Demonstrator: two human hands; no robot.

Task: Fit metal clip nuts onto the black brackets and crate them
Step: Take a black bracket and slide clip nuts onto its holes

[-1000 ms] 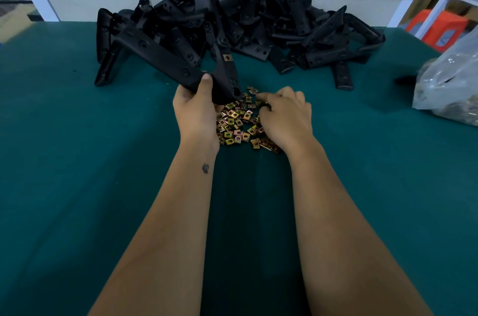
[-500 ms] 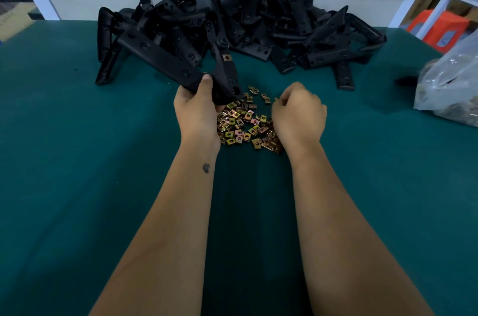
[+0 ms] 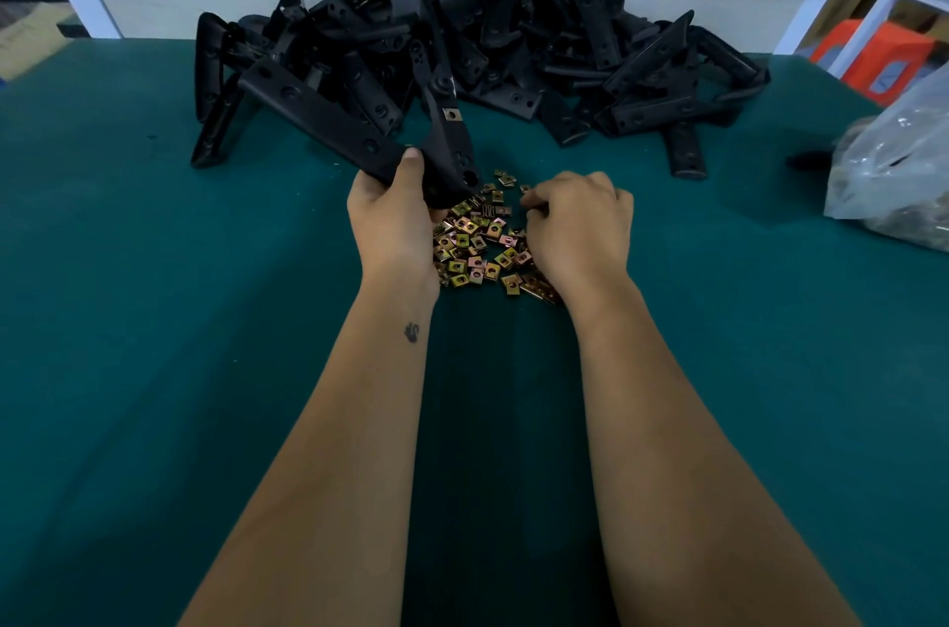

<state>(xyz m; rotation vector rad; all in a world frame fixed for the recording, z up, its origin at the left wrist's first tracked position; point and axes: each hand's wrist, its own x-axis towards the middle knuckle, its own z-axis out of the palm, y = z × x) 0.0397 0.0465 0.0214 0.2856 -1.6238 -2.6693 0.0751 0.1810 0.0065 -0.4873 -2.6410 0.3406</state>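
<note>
My left hand (image 3: 390, 220) grips a long black bracket (image 3: 328, 123) by its bend, holding it tilted above the green table (image 3: 154, 318). One brass clip nut (image 3: 451, 113) sits on the bracket's upright arm. Just below lies a loose heap of brass clip nuts (image 3: 477, 251) between my two hands. My right hand (image 3: 580, 225) hovers at the heap's right side with its fingers curled in, pinching what looks like a clip nut at the fingertips; the nut itself is mostly hidden. A big pile of black brackets (image 3: 513, 40) lies behind, against the wall.
A clear plastic bag (image 3: 898, 174) of small parts lies at the table's right edge. An orange stool (image 3: 868, 56) and a white frame stand beyond the right corner. No crate is in view.
My right hand dug into the nut heap, closed into a fist and lifted, and now sits slightly left, nearer the bracket. My left hand and the bracket have hardly moved.
</note>
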